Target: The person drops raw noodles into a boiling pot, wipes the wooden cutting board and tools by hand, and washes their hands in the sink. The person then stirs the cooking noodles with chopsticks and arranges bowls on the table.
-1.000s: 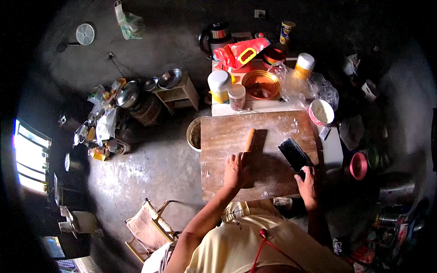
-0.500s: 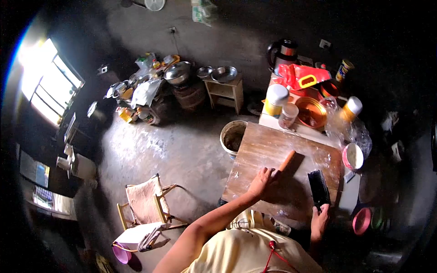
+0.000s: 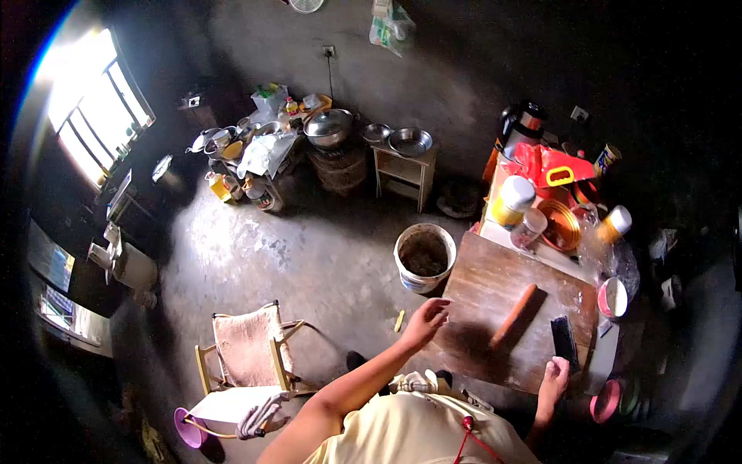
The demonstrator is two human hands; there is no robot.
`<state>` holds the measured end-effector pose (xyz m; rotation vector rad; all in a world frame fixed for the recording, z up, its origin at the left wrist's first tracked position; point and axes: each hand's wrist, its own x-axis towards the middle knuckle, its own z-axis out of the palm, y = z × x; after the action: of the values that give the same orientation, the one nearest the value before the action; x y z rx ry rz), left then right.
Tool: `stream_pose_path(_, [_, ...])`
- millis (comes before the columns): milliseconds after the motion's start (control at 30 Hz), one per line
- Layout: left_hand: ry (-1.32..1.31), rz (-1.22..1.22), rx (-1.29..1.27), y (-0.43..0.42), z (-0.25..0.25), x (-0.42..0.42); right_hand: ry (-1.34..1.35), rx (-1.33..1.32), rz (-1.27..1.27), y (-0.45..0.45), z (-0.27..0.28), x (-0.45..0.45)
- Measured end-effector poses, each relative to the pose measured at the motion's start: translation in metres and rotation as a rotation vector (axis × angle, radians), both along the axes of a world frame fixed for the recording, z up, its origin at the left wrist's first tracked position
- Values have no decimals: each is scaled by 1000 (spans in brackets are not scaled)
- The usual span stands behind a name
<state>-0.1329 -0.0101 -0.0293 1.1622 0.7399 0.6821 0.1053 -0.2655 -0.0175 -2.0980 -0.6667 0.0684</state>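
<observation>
My left hand [image 3: 425, 322] is over the left edge of the wooden board [image 3: 483, 274], fingers loosely bent and apart, with nothing visible in them. Just left of it shows a small yellow-green piece [image 3: 399, 320]; whether it is in the air or on the floor I cannot tell. A wooden rolling pin [image 3: 513, 317] lies slantwise on the floury board, touched by neither hand. At the board's right side, my right hand [image 3: 554, 376] is closed around the lower end of a dark, flat, cleaver-like tool [image 3: 565, 339]. Its handle is hidden by the fingers.
A white bucket [image 3: 413, 281] with dark contents stands left of the board. Behind the board are jars [image 3: 529, 229], an orange bowl [image 3: 563, 224] and a red bag [image 3: 533, 158]. A pink-and-white bowl [image 3: 613, 298] sits to the right. A folding chair [image 3: 249, 348] stands at left.
My left hand has left the rolling pin and moved left to the board's edge. The yellow-green piece has appeared beside it. My right hand stays by the dark tool. The view has shifted.
</observation>
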Motion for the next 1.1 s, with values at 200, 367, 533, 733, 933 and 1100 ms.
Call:
stream_pose_path(200, [-84,212,-199,71,-23,-159,476,158,186,112,30,-75])
stream_pose_path(367, [-298,451,-498,113,-47,-314,1200,616,257,230,45,-148])
stream_pose_path(533, [-728,559,-573,126,-41,-414,1749,928,489,322,51,-227])
stream_pose_path(733, [-1178,760,-653,154,-17,-449,1906,924,590,408,52,-280])
stream_pose_path(933, [-1254,773,-676,230,-1,-438,1893,892,773,507,55,-301])
stream_pose_path(1100, [-1296,857,-548,310,8,-449,2016,812,823,609,50,-312])
